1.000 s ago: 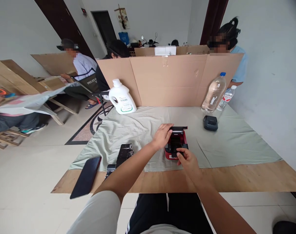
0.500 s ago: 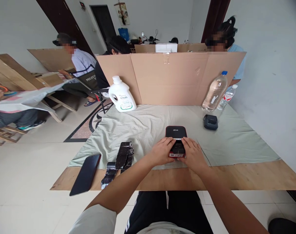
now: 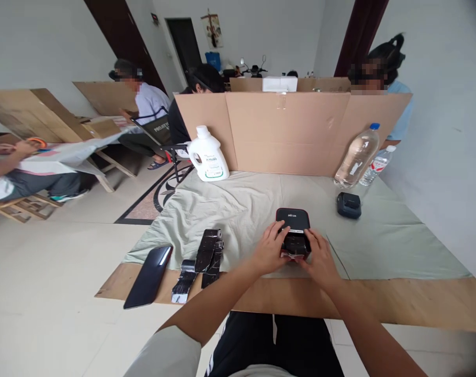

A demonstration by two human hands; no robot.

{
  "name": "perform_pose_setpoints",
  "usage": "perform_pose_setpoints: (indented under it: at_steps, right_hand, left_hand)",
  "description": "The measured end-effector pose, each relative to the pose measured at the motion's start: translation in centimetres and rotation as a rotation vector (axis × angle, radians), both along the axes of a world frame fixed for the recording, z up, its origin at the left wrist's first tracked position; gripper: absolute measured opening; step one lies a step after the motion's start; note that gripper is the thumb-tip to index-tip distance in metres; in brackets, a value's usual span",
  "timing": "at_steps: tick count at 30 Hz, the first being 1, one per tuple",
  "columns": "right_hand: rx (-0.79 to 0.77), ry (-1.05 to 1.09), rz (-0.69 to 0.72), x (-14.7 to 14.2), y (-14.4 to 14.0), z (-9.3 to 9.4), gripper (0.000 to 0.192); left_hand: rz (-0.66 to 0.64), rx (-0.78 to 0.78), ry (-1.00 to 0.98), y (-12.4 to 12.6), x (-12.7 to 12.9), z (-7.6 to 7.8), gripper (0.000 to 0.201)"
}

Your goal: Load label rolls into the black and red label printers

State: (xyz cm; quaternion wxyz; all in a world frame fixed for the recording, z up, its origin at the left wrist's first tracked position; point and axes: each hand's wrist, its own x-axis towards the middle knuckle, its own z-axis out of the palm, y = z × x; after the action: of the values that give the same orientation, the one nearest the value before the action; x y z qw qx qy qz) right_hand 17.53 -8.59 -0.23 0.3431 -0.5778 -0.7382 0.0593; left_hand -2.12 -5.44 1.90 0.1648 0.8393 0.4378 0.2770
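A small black device with a red edge, which looks like a portable label printer (image 3: pixel 293 216), lies on the cloth in front of me, its lid folded back. A dark block or roll sits in its near part; I cannot tell which. My left hand (image 3: pixel 270 250) grips the left side, fingers on top and thumb at the front edge. On the right side my right hand (image 3: pixel 321 257) holds it likewise, thumb near the front. Dark label rolls (image 3: pixel 207 251) with unrolled strips lie to the left, beside a dark phone (image 3: pixel 148 277) at the table edge.
A second small black device (image 3: pixel 349 205) rests at the right. Behind it stand a large water bottle (image 3: pixel 358 157) and a smaller bottle (image 3: pixel 378 166). A white detergent jug (image 3: pixel 208 157) is at the back left, before a cardboard screen (image 3: pixel 287 133). Other people sit beyond.
The camera view has shifted, moving everything right in the picture. My fingers have shifted slightly on the printer, and its front label now looks more slanted. Both hands stay on it.
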Motion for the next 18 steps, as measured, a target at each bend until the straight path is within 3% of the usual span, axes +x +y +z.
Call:
perform_pose_setpoints:
  at_steps: [2, 4, 6, 9, 14, 18]
  right_hand:
    - [-0.079, 0.195, -0.085, 0.3, -0.4, -1.9, 0.080]
    - [-0.236, 0.339, -0.080, 0.4, -0.5, -3.0, 0.077]
    - [-0.360, 0.379, -0.055, 0.0, -0.3, -3.0, 0.065]
    - [-0.383, 0.341, -0.074, -1.5, 1.3, -1.6, 0.058]
    - [-0.320, 0.285, 0.005, -6.5, 8.9, 1.3, 0.053]
    - [-0.309, 0.279, 0.119, -12.6, 16.2, 1.6, 0.049]
  left_hand:
    - [0.101, -0.130, -0.180, -0.2, -0.1, -1.1, 0.102]
    - [0.079, -0.282, -0.362, -0.1, -0.2, -2.3, 0.114]
    - [-0.026, -0.395, -0.517, 0.3, -0.4, -3.3, 0.114]
    - [-0.094, -0.469, -0.676, 1.9, -1.3, -3.6, 0.111]
    - [-0.076, -0.408, -0.843, 7.9, -5.7, -1.4, 0.107]
    - [0.071, -0.408, -0.830, 13.3, -11.2, -0.1, 0.098]
